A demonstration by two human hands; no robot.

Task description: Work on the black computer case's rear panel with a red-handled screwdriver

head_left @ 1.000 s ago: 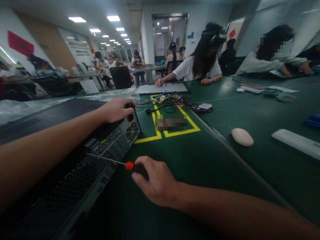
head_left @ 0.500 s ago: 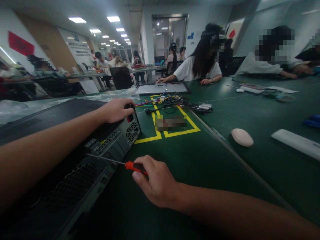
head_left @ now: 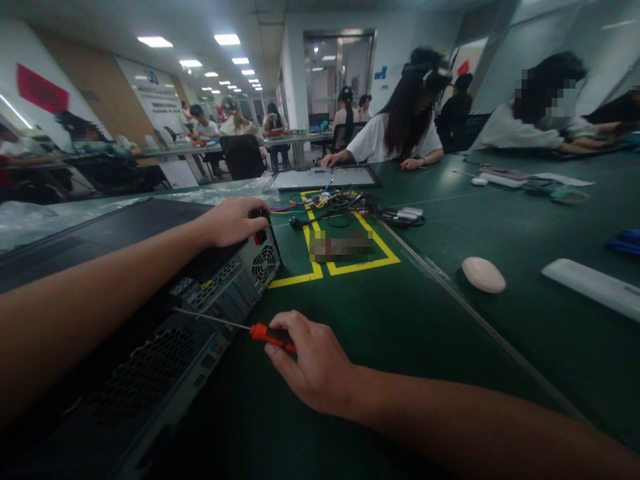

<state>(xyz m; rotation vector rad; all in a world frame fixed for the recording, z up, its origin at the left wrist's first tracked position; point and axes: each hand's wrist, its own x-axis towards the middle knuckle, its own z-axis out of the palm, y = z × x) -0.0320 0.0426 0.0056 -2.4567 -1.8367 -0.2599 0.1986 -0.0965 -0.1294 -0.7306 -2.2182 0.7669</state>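
A black desktop computer case (head_left: 150,320) lies on its side on the green table (head_left: 400,333), its rear panel with a fan grille facing me. My left hand (head_left: 235,220) is closed over the case's far top corner. My right hand (head_left: 313,363) grips the red-and-black handle of a screwdriver (head_left: 240,325). The thin shaft points left, and its tip meets the rear panel near the ports.
A tangle of cables (head_left: 340,203) lies in a yellow-taped square beyond the case. A beige mouse (head_left: 483,274) and a white keyboard (head_left: 590,287) sit to the right. Other people work at the far side and at other tables. Clear plastic wrap (head_left: 215,193) lies behind the case.
My right hand has shifted slightly on the screwdriver handle, so more of the red grip shows. The left hand and the case have stayed put.
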